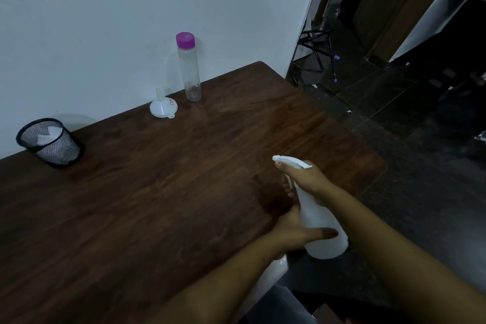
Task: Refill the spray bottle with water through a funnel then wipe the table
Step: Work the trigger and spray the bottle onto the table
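Two bare forearms reach in from the lower edge, both hands on a white, matte plastic spray bottle (322, 221) held tilted at the table's near right edge. The left hand (295, 230) cups the wide lower body, thumb laid across its front. The right hand (309, 179) wraps the narrow neck under the trigger head, thumb along the top.

Far left, near the wall, a black wire-mesh cup (56, 147) leans over, holding something white and crumpled – cloth or paper, I cannot tell which. Toward the middle, a translucent white funnel (163, 107) sits mouth down, spout pointing up. Just beside it stands a tall, clear cylindrical bottle (189, 73) with a purple screw cap; it looks almost empty.

All rest on a dark brown table (157, 192) with visible wood grain and a rounded far corner, set against a plain pale wall (105, 8). To the right lie dark glossy floor tiles (394, 118), a black folding frame (315, 50) with purple feet, and a wooden door frame (402, 8).
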`<state>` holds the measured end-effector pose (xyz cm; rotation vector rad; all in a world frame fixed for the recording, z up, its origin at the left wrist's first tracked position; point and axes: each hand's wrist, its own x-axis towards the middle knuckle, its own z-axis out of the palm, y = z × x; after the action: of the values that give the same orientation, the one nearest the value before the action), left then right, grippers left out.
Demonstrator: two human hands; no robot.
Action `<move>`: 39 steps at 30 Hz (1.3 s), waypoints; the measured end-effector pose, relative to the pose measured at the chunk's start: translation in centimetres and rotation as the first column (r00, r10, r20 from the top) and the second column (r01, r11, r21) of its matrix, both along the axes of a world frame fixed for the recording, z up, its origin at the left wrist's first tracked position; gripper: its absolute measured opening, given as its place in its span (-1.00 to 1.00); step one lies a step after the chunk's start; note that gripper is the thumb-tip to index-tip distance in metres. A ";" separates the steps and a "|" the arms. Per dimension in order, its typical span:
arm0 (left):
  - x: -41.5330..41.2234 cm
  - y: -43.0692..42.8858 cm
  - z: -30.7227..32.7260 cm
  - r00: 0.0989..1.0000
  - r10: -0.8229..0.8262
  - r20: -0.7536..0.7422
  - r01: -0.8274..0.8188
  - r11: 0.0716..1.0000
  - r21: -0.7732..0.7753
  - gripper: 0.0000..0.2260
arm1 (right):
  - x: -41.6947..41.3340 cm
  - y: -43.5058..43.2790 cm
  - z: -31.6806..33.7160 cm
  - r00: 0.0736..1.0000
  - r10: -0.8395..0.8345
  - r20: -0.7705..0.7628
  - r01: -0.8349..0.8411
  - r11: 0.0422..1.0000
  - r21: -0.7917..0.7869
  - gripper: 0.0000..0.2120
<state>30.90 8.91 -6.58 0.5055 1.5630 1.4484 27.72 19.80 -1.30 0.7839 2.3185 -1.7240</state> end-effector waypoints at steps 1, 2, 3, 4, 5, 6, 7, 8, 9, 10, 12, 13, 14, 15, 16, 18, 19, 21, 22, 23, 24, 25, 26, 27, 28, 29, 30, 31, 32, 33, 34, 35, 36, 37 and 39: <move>0.0 0.2 0.1 1.000 0.017 -0.003 -0.017 1.000 0.005 -0.28 | -0.2 -0.2 0.0 0.999 -0.024 -0.027 0.026 0.998 0.054 -0.71; -0.2 0.2 0.1 1.000 0.019 0.001 -0.019 1.000 0.008 -0.26 | -0.3 -0.2 0.0 0.998 -0.033 -0.046 0.037 0.996 0.079 -0.72; -0.3 0.3 0.2 1.000 0.015 0.010 -0.015 1.000 0.009 -0.27 | -0.4 -0.1 0.1 0.999 -0.024 -0.043 0.027 0.997 0.078 -0.71; -0.4 0.3 0.2 0.999 0.014 0.035 -0.014 1.000 0.013 -0.31 | -0.6 0.0 0.3 1.000 0.012 -0.016 -0.011 0.998 0.066 -0.69; -0.4 0.4 0.3 0.997 0.022 0.079 -0.024 0.999 0.021 -0.35 | -0.8 0.1 0.6 0.997 0.070 0.034 -0.072 0.996 0.046 -0.67; -0.2 0.5 0.4 0.990 0.038 0.133 -0.042 0.999 0.027 -0.39 | -1.0 0.1 0.9 0.988 0.128 0.083 -0.131 0.991 0.026 -0.66; -0.1 0.6 0.6 0.983 0.052 0.178 -0.057 0.998 0.026 -0.42 | -1.1 0.1 1.1 0.982 0.157 0.106 -0.160 0.987 0.024 -0.64; -0.1 0.6 0.8 0.978 0.058 0.202 -0.063 0.998 0.020 -0.45 | -1.3 0.0 1.1 0.984 0.145 0.103 -0.151 0.988 0.046 -0.63; -0.2 0.6 0.9 0.977 0.053 0.205 -0.057 0.998 0.015 -0.48 | -1.3 -0.1 0.9 0.990 0.108 0.086 -0.116 0.989 0.087 -0.63; -0.4 0.5 1.0 0.979 0.042 0.199 -0.046 0.999 0.015 -0.51 | -1.4 -0.1 0.7 0.995 0.072 0.066 -0.080 0.988 0.132 -0.64; -0.5 0.3 1.0 0.981 0.015 0.192 -0.020 1.000 0.024 -0.53 | -1.2 -0.3 0.2 0.997 0.056 0.058 -0.066 0.983 0.172 -0.65; -0.5 0.3 1.0 0.980 0.009 0.198 -0.014 1.000 0.024 -0.53 | -1.2 -0.3 0.2 0.994 0.075 0.074 -0.086 0.983 0.160 -0.65; -0.4 0.2 0.9 0.980 0.009 0.200 -0.014 1.000 0.022 -0.52 | -1.2 -0.2 0.4 0.990 0.104 0.097 -0.117 0.984 0.134 -0.64; -0.4 0.2 0.8 0.981 0.015 0.192 -0.020 1.000 0.020 -0.51 | -1.2 -0.1 0.7 0.984 0.137 0.118 -0.148 0.984 0.097 -0.62; -0.3 0.2 0.7 0.985 0.023 0.173 -0.026 0.999 0.019 -0.50 | -1.2 0.1 0.9 0.979 0.161 0.126 -0.169 0.984 0.055 -0.60; -0.5 0.2 0.7 0.992 0.012 0.125 -0.015 1.000 0.023 -0.49 | -1.2 0.2 1.0 0.983 0.162 0.091 -0.165 0.986 0.033 -0.60; -0.6 0.2 0.8 0.994 0.003 0.112 -0.005 1.000 0.021 -0.51 | -1.1 0.1 0.8 0.989 0.133 0.061 -0.137 0.988 0.070 -0.62; -0.7 0.0 0.8 0.994 -0.006 0.110 0.006 1.000 0.000 -0.50 | -0.9 -0.1 0.1 0.998 0.068 0.003 -0.068 0.990 0.123 -0.68; -0.7 0.0 0.7 0.994 -0.009 0.111 0.011 1.000 -0.011 -0.48 | -0.8 -0.2 -0.1 0.999 0.048 -0.010 -0.046 0.992 0.115 -0.71; -0.5 0.0 0.5 0.994 -0.010 0.106 0.012 1.000 -0.018 -0.45 | -0.7 -0.2 -0.2 0.999 0.054 -0.005 -0.053 0.993 0.101 -0.72; -0.4 0.0 0.4 0.996 -0.007 0.093 0.009 1.000 -0.019 -0.43 | -0.6 -0.1 -0.1 0.996 0.090 0.016 -0.091 0.992 0.082 -0.70; -0.3 0.0 0.3 0.997 -0.004 0.081 0.005 1.000 -0.016 -0.40 | -0.5 -0.1 0.0 0.990 0.131 0.046 -0.133 0.990 0.049 -0.68; -0.2 -0.1 0.2 0.997 -0.003 0.075 0.004 1.000 -0.017 -0.38 | -0.5 0.0 0.1 0.985 0.156 0.067 -0.158 0.987 0.013 -0.66; -0.1 -0.1 0.2 0.997 -0.006 0.074 0.007 1.000 -0.019 -0.37 | -0.5 0.1 0.1 0.984 0.161 0.074 -0.162 0.987 0.003 -0.66; -0.2 -0.1 0.3 0.997 -0.012 0.073 0.013 1.000 -0.021 -0.37 | -0.6 0.0 -0.1 0.987 0.148 0.065 -0.150 0.988 0.027 -0.66; -0.3 -0.1 0.3 0.997 -0.014 0.070 0.016 1.000 -0.024 -0.37 | -0.5 -0.1 -0.3 0.991 0.124 0.052 -0.128 0.989 0.072 -0.66; -0.3 -0.1 0.3 0.998 -0.013 0.061 0.015 0.999 -0.034 -0.37 | -0.5 -0.2 -0.6 0.994 0.099 0.038 -0.102 0.989 0.107 -0.65; -0.4 -0.1 0.3 0.999 -0.011 0.051 0.013 0.999 -0.047 -0.37 | -0.4 -0.4 -0.8 0.997 0.077 0.027 -0.080 0.990 0.117 -0.64; -0.4 -0.1 0.3 0.999 -0.010 0.046 0.012 0.998 -0.054 -0.37 | -0.4 -0.4 -0.8 0.997 0.069 0.024 -0.072 0.992 0.106 -0.63; -0.4 -0.1 0.3 0.999 -0.006 0.050 0.009 0.999 -0.049 -0.39 | -0.4 -0.4 -0.6 0.996 0.083 0.034 -0.085 0.992 0.088 -0.62; -0.4 -0.1 0.4 0.998 -0.001 0.056 0.004 0.999 -0.037 -0.42 | -0.4 -0.3 -0.3 0.991 0.120 0.056 -0.123 0.990 0.074 -0.61; -0.3 -0.1 0.5 0.998 0.004 0.064 -0.002 1.000 -0.026 -0.46 | -0.5 -0.2 0.0 0.982 0.170 0.078 -0.175 0.982 0.065 -0.59; -0.3 -0.1 0.6 0.997 0.008 0.072 -0.007 1.000 -0.022 -0.48 | -0.6 -0.1 0.3 0.973 0.212 0.090 -0.217 0.974 0.058 -0.57; -0.3 0.0 0.6 0.997 0.012 0.075 -0.010 1.000 -0.024 -0.49 | -0.7 -0.1 0.5 0.971 0.225 0.084 -0.230 0.972 0.056 -0.58; -0.6 0.0 0.6 0.998 0.016 0.056 -0.014 0.999 -0.035 -0.49 | -0.7 -0.3 0.3 0.987 0.158 0.029 -0.159 0.985 0.068 -0.62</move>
<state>30.35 8.93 -5.98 0.4301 1.5477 1.4325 27.02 19.50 -1.02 0.6086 2.3661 -1.5670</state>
